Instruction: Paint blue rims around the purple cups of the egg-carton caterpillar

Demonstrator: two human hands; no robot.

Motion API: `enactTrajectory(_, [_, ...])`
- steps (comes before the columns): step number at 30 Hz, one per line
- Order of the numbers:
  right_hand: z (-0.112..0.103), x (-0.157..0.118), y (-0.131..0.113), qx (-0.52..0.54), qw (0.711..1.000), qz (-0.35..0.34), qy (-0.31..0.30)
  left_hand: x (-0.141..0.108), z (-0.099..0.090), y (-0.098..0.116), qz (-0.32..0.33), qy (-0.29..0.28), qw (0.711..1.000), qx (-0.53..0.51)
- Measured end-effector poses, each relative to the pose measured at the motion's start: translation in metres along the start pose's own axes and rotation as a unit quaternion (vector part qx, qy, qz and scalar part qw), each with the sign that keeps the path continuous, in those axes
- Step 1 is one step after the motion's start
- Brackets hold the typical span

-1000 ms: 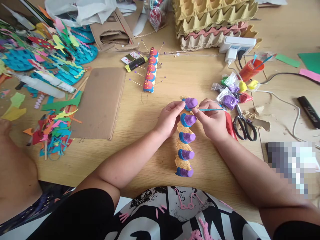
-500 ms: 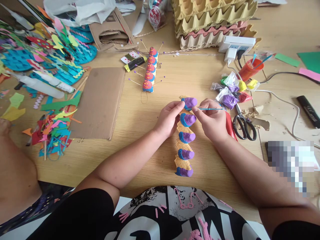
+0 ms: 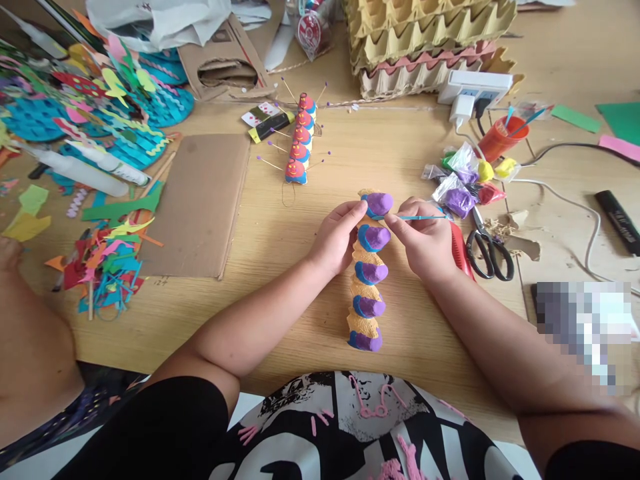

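Observation:
A strip of yellow egg carton (image 3: 367, 291) with several bumps covered in purple and blue clay runs up the table in front of me. My left hand (image 3: 340, 235) grips its far end from the left, the thumb on the top bump. In my right hand (image 3: 423, 233) is a thin blue tool (image 3: 424, 217), pinched between thumb and fingers, its tip at the lower edge of the top purple bump. Farther off stands a finished-looking red and blue caterpillar (image 3: 301, 139) with faces and purple-tipped sticks.
Scissors (image 3: 489, 253), bagged clay (image 3: 460, 200) and an orange cup (image 3: 501, 139) lie right. Cardboard (image 3: 197, 205), paper scraps (image 3: 113, 267) and glue bottles (image 3: 83, 172) are left. Egg trays (image 3: 430, 47) and a power strip (image 3: 474, 88) stand behind. Another person's arm (image 3: 35, 340) rests far left.
The near end of the clay-covered strip has swung slightly left, and its bumps have turned a little. Both hands keep nearly the same place and hold.

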State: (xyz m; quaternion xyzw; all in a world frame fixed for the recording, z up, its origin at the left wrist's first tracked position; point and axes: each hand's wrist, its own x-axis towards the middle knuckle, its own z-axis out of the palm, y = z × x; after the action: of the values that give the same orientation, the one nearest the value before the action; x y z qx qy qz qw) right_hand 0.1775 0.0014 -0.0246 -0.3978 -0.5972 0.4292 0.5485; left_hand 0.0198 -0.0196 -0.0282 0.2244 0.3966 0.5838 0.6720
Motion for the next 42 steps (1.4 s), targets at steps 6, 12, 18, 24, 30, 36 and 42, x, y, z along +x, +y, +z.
enactTrajectory(6, [-0.0004,-0.0003,0.0,-0.029,0.999,-0.018,0.01,-0.0004,0.0016,0.0016,-0.004,-0.012,1.0,-0.006])
enactTrajectory(12, [-0.0009,-0.0007,-0.0004,-0.051,0.998,-0.039,0.014,0.0002,0.0024,0.0017,-0.009,-0.017,1.0,-0.007])
enactTrajectory(18, [-0.0009,0.0003,0.0046,0.037,0.999,-0.009,0.019,-0.0013,0.0049,0.0061,-0.017,0.0,1.0,-0.003])
enactTrajectory(24, [0.0,-0.0003,-0.0017,-0.011,0.999,-0.031,0.007,-0.0008,0.0057,0.0071,-0.022,0.01,1.0,0.002])
enactTrajectory(30, [-0.0007,-0.0002,-0.0012,-0.033,0.998,-0.054,0.007,0.0012,0.0028,0.0033,-0.011,-0.004,1.0,-0.003])
enactTrajectory(36, [-0.0018,0.0004,0.0003,-0.054,0.997,-0.055,0.017,0.0008,0.0029,0.0023,0.0,-0.027,1.0,0.01])
enactTrajectory(42, [-0.0026,0.0007,0.0014,-0.028,0.998,-0.058,0.007,0.0031,-0.0027,-0.0012,-0.01,-0.029,0.999,0.022])
